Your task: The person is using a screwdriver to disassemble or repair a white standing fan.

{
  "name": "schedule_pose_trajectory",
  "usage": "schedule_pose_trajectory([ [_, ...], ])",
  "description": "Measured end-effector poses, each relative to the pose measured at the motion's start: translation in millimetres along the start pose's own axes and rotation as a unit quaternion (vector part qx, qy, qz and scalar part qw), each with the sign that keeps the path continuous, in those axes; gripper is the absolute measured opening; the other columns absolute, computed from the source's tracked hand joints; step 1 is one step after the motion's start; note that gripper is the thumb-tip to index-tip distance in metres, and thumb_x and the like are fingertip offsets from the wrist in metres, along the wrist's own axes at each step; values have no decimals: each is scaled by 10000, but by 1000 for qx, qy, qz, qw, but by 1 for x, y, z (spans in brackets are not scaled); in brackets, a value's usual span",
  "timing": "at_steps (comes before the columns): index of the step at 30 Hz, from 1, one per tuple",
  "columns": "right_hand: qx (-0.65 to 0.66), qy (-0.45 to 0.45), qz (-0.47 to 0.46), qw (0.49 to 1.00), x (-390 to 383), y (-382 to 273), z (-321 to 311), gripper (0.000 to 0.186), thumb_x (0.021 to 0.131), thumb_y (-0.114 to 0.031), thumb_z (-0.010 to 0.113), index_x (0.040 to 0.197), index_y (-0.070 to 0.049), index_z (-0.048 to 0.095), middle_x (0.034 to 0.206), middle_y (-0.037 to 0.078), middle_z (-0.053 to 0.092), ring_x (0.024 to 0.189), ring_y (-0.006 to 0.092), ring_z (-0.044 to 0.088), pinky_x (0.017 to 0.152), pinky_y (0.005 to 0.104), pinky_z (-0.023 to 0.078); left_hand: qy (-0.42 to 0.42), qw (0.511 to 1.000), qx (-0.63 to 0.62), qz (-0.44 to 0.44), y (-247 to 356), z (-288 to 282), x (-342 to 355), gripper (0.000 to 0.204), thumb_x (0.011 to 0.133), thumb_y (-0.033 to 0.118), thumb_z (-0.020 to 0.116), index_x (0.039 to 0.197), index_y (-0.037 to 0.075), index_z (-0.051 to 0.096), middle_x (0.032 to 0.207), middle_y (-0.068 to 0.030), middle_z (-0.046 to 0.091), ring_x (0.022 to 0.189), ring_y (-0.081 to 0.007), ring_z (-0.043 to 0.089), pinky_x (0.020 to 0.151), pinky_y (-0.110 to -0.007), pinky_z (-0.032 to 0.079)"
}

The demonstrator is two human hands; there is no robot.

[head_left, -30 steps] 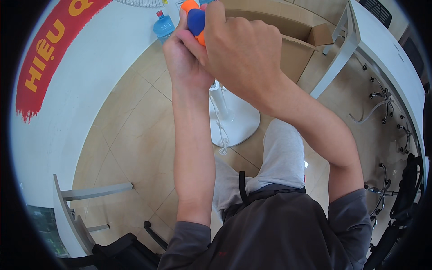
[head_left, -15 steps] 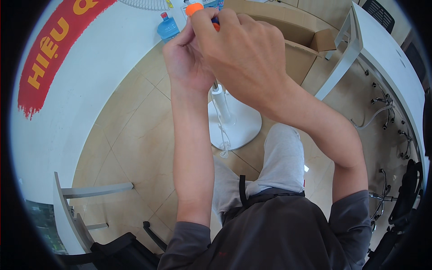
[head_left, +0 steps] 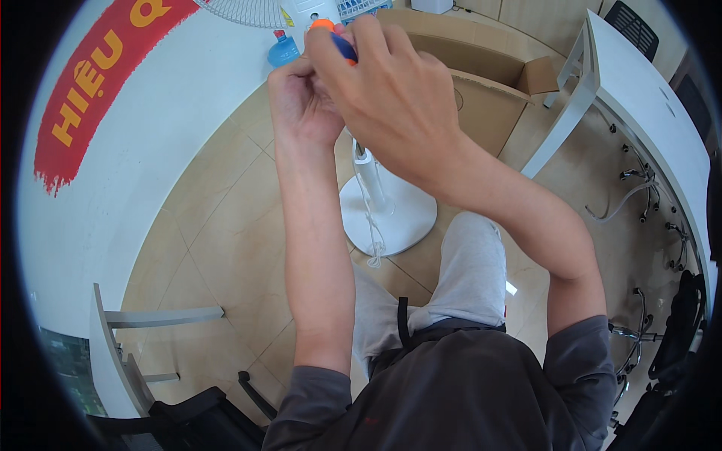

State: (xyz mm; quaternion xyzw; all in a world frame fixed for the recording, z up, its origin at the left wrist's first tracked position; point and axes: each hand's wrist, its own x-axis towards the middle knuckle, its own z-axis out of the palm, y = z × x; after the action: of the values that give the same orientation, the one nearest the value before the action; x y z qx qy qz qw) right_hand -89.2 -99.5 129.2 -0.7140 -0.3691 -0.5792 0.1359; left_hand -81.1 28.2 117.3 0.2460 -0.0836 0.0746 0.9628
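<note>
My right hand [head_left: 398,98] is closed, back up, around an orange-and-blue tool handle [head_left: 344,48] that looks like a screwdriver's; the tool's working end is hidden. Under and beside it is my left hand [head_left: 307,101], palm turned up and fingers curled in. What the left fingers hold lies behind the right hand. Both hands are raised in front of a white standing fan. Its control housing [head_left: 310,10] and wire cage [head_left: 244,10] show at the top, while the pole [head_left: 368,174] runs down below my wrists to a round white base [head_left: 410,218].
A blue water jug [head_left: 283,51] stands beyond my left hand. Behind the pole is an open cardboard box [head_left: 489,105]. A long white table [head_left: 639,83] lines the right side, with chairs by it; a black chair [head_left: 199,421] is at the lower left.
Both hands have shifted slightly left and down in the picture, still together around the handle. More of the fan's housing and of the handle's blue part now shows.
</note>
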Motion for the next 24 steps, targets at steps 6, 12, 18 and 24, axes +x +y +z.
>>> schedule_pose_trajectory([
  [6,5,-62,70,996,-3,-8,0,311,683,-106,652,972,-100,536,780,70,496,610,175,531,375,276,391,-97,994,-39,-31,-6,-3,5,278,945,148,452,1119,-67,471,1009,-157,579,844,-206,612,753,-314,534],
  [12,1,-51,-61,997,4,6,2,336,665,-65,626,945,-228,535,876,64,503,667,177,515,410,267,400,-57,996,67,6,-2,3,-3,327,962,271,476,1094,-27,508,968,-124,591,776,-169,616,697,-278,525],
  [18,-8,-47,-4,999,-2,0,-1,282,698,-99,633,953,-174,539,843,63,505,632,179,524,388,272,378,-112,989,84,-37,8,-8,16,307,955,271,497,1056,-17,532,912,-87,616,778,-163,621,694,-281,532],
  [24,17,-43,62,997,1,4,4,253,710,-118,629,949,-120,543,784,72,499,577,175,507,362,272,355,-188,965,-115,-141,2,-3,21,330,960,206,461,1156,-59,486,1039,-168,584,951,-230,596,788,-340,526],
])
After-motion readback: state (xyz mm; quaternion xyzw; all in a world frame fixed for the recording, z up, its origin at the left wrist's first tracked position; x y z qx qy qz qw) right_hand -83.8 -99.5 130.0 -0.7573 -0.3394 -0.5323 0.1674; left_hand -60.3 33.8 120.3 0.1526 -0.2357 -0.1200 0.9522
